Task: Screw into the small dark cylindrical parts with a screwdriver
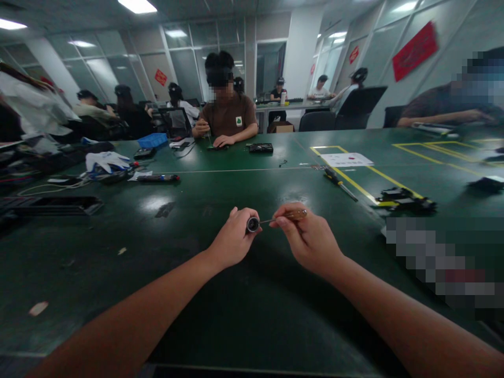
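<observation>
Gloves (105,161), blue tray (153,140), loose screwdriver (334,179) beyond dark cylinder (252,224)

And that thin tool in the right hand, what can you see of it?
The thin tool has a glossy amber-brown handle, perhaps plastic, and a slim, metal-looking shaft. The right hand pinches it, roughly level, above the green table. The shaft points left toward the dark round piece in the left hand; whether it touches or enters that is too small to tell.
</observation>
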Tool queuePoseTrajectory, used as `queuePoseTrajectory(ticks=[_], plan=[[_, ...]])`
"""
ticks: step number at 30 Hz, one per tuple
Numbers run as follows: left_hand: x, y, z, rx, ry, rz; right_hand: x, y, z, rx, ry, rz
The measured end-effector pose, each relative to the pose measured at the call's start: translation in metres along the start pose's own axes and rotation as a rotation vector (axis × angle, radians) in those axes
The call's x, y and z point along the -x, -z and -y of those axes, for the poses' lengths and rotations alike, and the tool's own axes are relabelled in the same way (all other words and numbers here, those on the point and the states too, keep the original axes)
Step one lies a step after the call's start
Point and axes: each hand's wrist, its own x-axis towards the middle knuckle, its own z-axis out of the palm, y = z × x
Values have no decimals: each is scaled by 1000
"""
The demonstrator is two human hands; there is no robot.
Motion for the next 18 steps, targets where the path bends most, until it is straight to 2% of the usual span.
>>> queuePoseTrajectory(ticks=[9,18], plan=[[1,0,1,-32,-26,-15,0,3,3,5,35,-14],[1,1,5,-26,-58,-31,3,0,7,7,111,86]])
